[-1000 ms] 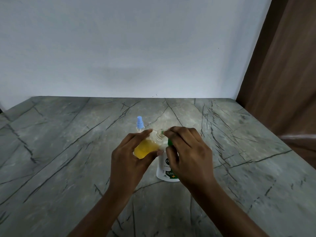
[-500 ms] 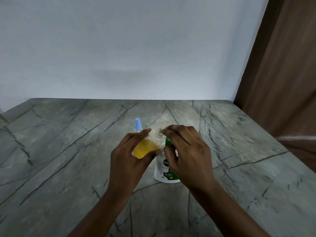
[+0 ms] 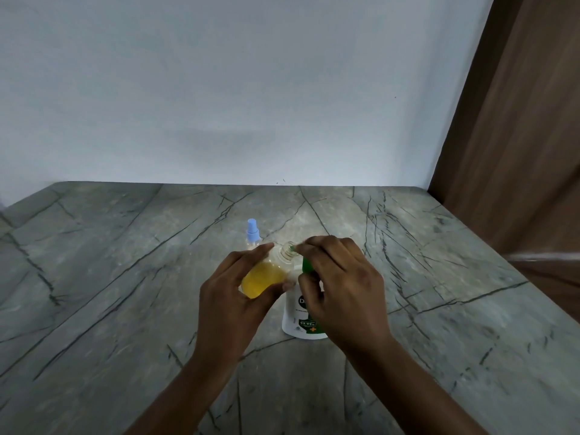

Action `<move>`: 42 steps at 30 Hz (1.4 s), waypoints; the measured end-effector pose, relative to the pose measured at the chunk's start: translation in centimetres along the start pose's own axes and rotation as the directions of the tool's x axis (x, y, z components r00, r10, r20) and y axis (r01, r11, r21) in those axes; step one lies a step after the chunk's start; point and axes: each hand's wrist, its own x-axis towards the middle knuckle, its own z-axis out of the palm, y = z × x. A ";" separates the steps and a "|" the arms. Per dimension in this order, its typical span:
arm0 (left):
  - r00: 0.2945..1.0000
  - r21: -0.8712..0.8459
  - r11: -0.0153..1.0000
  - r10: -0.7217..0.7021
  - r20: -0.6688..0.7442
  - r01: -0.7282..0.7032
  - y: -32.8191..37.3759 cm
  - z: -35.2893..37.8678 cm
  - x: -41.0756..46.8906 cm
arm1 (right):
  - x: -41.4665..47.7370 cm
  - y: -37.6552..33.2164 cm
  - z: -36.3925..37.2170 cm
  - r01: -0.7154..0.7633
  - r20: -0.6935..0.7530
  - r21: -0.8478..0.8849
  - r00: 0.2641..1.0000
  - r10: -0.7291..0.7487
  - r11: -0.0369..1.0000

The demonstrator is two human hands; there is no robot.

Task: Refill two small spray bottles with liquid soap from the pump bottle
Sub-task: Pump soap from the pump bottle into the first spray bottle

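The left hand (image 3: 232, 296) is gripping an uncapped spray bottle (image 3: 263, 277), roughly half full of yellow soap, at the spout. The right hand (image 3: 342, 287) is curling over the pump bottle (image 3: 296, 318) head. The blue-capped bottle (image 3: 252, 230), behind on the worktop (image 3: 125, 277), is probably waiting its turn.

Clear plastic spray bottle (image 3: 266, 274), seemingly matt veined stone counter (image 3: 125, 277).

I log a grey stone countertop (image 3: 125, 277) crossed by dark vein lines. Two items stand directly on it near centre. A white pump bottle (image 3: 296, 318) with a green head is upright. Behind it, to the left, stands a blue-capped spray bottle (image 3: 253, 232), its lower body hidden.
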 end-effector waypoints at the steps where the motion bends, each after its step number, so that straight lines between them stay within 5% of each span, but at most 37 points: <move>1: 1.000 -0.008 1.000 0.007 -0.006 -0.007 0.0 0.0 0.0 | 0.1 0.0 -0.1 0.006 0.002 0.004 1.000 -0.006 1.000; 42: 1.000 -0.013 1.000 0.017 -0.012 -0.017 -0.4 0.1 -0.2 | -0.1 -0.3 0.0 -0.013 -0.012 -0.025 1.000 0.013 1.000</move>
